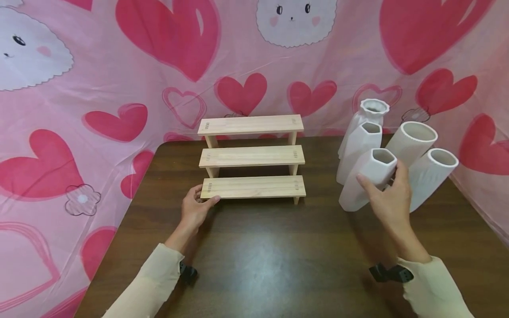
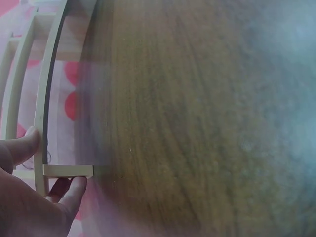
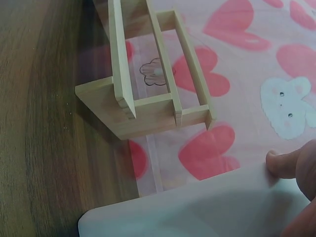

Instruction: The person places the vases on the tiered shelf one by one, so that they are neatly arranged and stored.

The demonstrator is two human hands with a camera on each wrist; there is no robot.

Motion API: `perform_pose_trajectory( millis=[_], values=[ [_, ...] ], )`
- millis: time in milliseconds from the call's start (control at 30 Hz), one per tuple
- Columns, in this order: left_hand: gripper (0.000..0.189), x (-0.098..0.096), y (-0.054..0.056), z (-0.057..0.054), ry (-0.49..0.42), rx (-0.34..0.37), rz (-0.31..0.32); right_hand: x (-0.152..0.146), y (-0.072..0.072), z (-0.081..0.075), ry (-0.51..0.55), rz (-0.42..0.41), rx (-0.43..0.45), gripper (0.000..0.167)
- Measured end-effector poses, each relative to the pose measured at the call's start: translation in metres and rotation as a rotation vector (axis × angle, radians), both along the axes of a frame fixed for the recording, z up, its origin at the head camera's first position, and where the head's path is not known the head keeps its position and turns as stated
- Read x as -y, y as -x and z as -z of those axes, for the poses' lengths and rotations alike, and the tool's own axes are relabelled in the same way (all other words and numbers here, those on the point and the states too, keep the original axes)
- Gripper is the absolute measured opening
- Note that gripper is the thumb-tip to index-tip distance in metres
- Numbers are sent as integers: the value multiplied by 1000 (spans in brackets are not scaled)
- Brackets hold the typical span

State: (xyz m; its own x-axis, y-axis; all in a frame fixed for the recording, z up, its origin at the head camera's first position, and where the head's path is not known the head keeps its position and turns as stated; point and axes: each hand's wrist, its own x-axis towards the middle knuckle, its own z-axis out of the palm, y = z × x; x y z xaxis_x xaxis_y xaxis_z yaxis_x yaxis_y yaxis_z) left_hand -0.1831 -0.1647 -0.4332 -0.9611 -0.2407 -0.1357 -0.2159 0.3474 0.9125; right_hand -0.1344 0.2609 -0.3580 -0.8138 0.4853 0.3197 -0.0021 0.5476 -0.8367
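Note:
A three-tier wooden display stand [image 1: 254, 187] stands toward the back of the table. At the left end of its lowest step, my left hand [image 1: 195, 211] grips the stand. The left wrist view has the thumb [image 2: 25, 146] on the step board and fingers against the side panel [image 2: 66, 171]. Over on the right, my right hand [image 1: 391, 198] holds a white angular-mouthed vase [image 1: 363, 181], thumb on its near left side and fingers around the right. Part of that vase [image 3: 197, 207] fills the bottom of the right wrist view; whether its base touches the table I cannot tell.
Several more white vases cluster behind the held one: a fluted-rim vase [image 1: 366, 115], an angular vase [image 1: 359, 152], a wide round-mouthed vase [image 1: 409, 143] and a ribbed one [image 1: 431, 179]. A pink heart-patterned cloth [image 1: 246, 57] hangs behind the dark wooden table [image 1: 262, 256].

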Motion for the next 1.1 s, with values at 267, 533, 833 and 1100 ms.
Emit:
perform_pose_trajectory(
  millis=[267, 533, 833, 1100],
  values=[
    [67, 1, -1, 1, 6, -8, -15, -1, -1, -1, 4, 10, -14, 72],
    [69, 0, -1, 2, 19, 2, -9, -4, 0, -1, -9, 32, -3, 71],
    [68, 0, -1, -1, 29, 2, -4, -4, -1, -2, -28, 35, -6, 69],
    [66, 0, 0, -1, 28, 4, -13, 1, -3, -11, -37, 12, -30, 66]
  ],
)
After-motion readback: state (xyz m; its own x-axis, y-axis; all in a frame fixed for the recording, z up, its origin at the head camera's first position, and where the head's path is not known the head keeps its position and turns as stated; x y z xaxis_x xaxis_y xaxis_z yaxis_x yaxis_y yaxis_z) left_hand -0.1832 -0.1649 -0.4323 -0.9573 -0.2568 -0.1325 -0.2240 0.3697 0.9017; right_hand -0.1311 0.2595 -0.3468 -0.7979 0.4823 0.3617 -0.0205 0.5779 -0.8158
